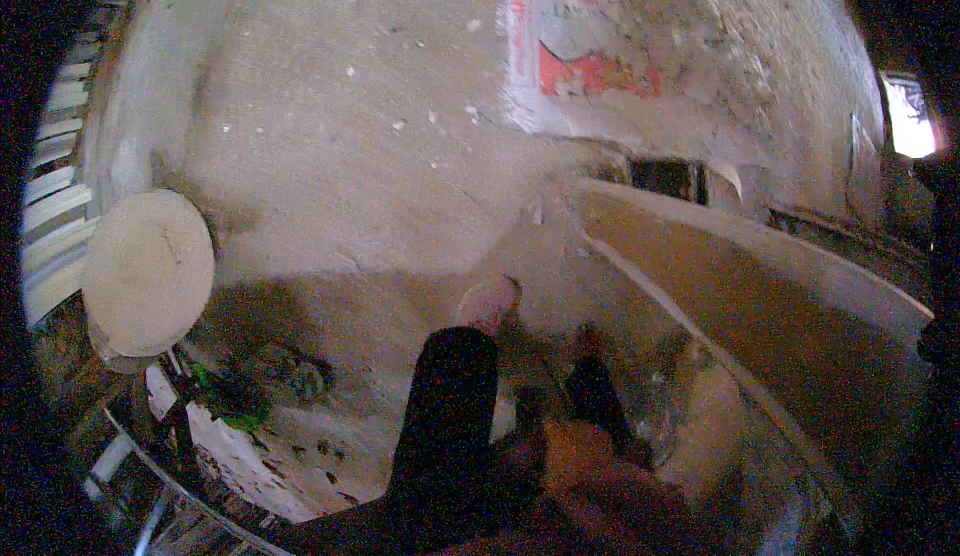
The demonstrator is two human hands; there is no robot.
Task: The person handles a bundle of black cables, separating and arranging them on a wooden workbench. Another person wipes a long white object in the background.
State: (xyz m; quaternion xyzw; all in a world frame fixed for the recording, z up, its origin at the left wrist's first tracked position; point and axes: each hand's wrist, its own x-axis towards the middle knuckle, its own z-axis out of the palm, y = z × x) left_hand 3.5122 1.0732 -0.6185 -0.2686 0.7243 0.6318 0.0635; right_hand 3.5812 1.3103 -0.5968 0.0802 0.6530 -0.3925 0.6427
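Fingers of neither hand show in this view, so I cannot tell their opening or hold; long pale wooden plank (760,296) lies at 3 o'clock, axis 10-to-4, on my right side.

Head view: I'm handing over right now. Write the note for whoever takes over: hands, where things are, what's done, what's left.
Left hand: not in view. Right hand: not in view.
Stance: on the concrete floor, left leg in dark trousers forward, light shoe planted.
Things: the long wooden board runs along the right, close to the feet. The round wooden disc sits at the left, above rubble and green scraps.
Done: nothing shows as handled; board and disc are untouched.
Left: by the look of it, all handling of the board.
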